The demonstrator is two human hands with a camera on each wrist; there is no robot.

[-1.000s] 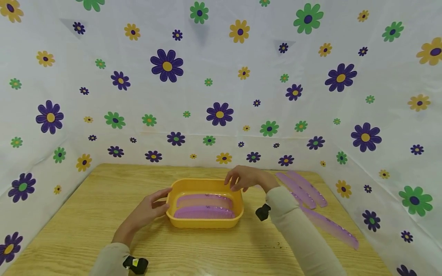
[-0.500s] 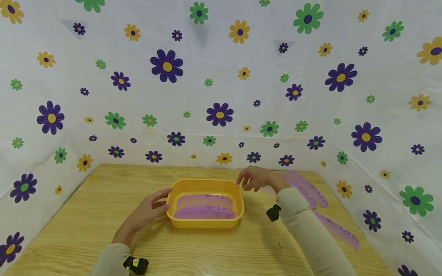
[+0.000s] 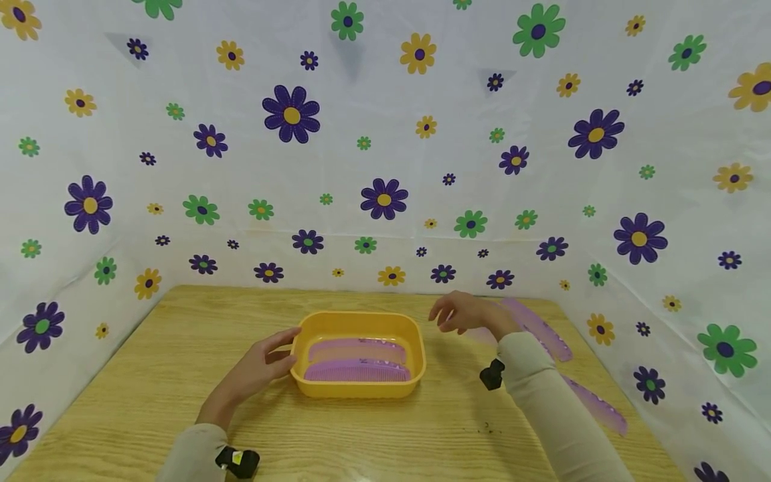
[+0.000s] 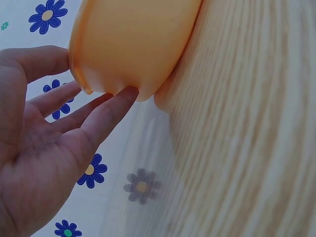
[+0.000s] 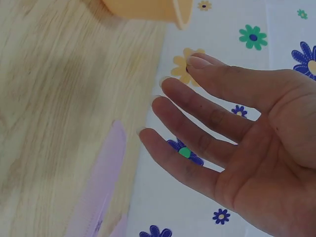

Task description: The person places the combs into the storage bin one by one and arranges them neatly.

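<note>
A yellow plastic basin (image 3: 358, 390) stands on the table with two purple combs lying inside, a front comb (image 3: 357, 371) and a rear comb (image 3: 355, 348). My left hand (image 3: 255, 371) touches the basin's left end; in the left wrist view its fingertips (image 4: 129, 94) meet the outer wall, fingers extended. Above the table, right of the basin, my right hand (image 3: 464, 312) hovers with relaxed, slightly bent fingers and nothing in them. Beneath and beside that arm lie several more purple combs, partly hidden by hand and sleeve; one comb (image 5: 101, 182) shows below the fingers in the right wrist view.
One purple comb (image 3: 542, 329) lies at the table's back right, and another comb (image 3: 599, 406) lies nearer the right edge. Small dark specks (image 3: 489, 428) dot the wooden table (image 3: 385, 435). White flower-printed sheeting (image 3: 337, 167) encloses the back and sides.
My right hand has moved right, from over the basin's back right corner to above the combs on the table. My left hand and the basin have stayed in place.
</note>
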